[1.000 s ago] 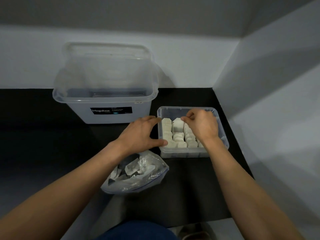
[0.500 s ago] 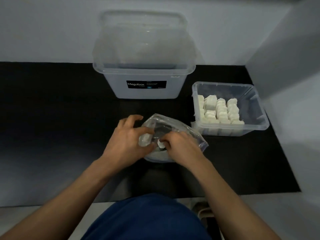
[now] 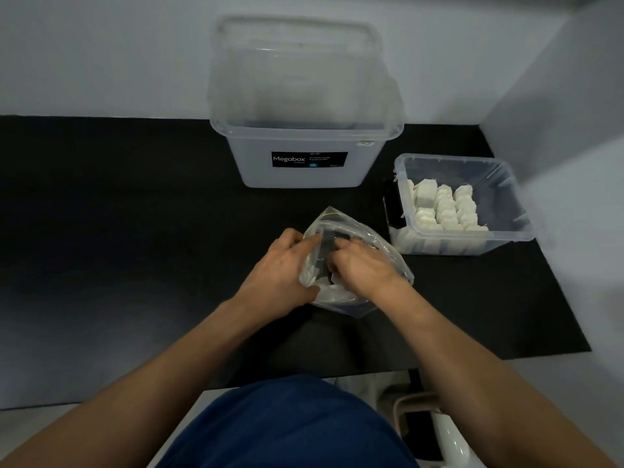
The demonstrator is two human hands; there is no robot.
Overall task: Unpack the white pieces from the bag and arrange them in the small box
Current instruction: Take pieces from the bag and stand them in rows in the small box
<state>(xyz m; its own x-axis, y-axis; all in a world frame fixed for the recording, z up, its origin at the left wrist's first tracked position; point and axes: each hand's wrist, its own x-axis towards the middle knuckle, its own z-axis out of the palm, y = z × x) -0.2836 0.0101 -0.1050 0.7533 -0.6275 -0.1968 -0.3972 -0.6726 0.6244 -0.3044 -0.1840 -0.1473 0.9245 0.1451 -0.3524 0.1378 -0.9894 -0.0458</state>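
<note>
1. Clear plastic bag lies at frame centre on the black mat, mouth toward the person. Dark items and some white bits show through the film.
2. Left hand: fingers curled over the bag's left rim, thumb below. It grips the film and spreads the mouth.
3. Right hand: inside the mouth, fingers curled down into the contents. A white sliver shows just beside the fingertips. Can't tell whether a piece is pinched or the hand is only feeling for one.
4. Small box is at right of frame, well apart from the bag. White pieces stand in tidy rows against its left side, and the right part is bare.
5. Megabox tub, upper centre, isn't involved.
6. My read: the step in hand is fishing out the next white piece. The task is partly done, with more still in the bag.
7. To do it well:
   - Left hand pulls the rim up and outward so the mouth stays wide and the contents are visible.
   - Take white only and push the dark items aside.
   - Pinch one piece by its flat faces and lift it straight out so the film doesn't snag.
8. Placement: extend the existing rows in the same orientation, with each piece butted against its neighbour.
9. Risk: dragging the bag along, or knocking over the standing rows on the way in.
</note>
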